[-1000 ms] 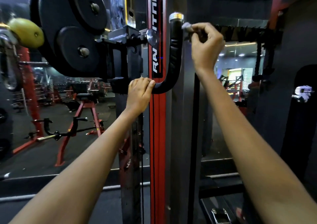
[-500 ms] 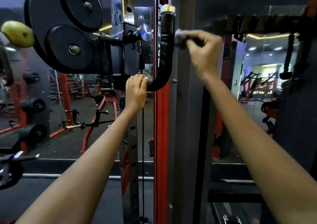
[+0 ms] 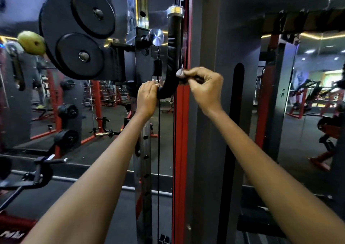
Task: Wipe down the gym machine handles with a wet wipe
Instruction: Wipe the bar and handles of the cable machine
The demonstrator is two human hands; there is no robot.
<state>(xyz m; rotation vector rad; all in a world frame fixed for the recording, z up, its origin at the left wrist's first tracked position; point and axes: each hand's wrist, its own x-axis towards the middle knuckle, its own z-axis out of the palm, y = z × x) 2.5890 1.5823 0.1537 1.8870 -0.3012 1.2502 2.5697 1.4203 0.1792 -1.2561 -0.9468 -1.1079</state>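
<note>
A black padded handle [image 3: 174, 43] with a chrome and gold end cap curves up from the machine's carriage in front of me. My left hand [image 3: 147, 96] grips the handle's lower bend. My right hand [image 3: 203, 86] pinches a small crumpled grey wet wipe [image 3: 180, 73] and holds it against the right side of the handle, low on the upright part. Most of the wipe is hidden inside my fingers.
Black weight plates [image 3: 78, 30] hang on the carriage to the left, beside a chrome knob [image 3: 156, 37]. A red and grey upright [image 3: 182, 150] and a thin black cable [image 3: 158, 150] run down behind my arms. Mirrors reflect benches and racks on both sides.
My right hand has slid the wipe down the handle from near the top cap to just above the bend. My left hand has kept its grip on the lower bend.
</note>
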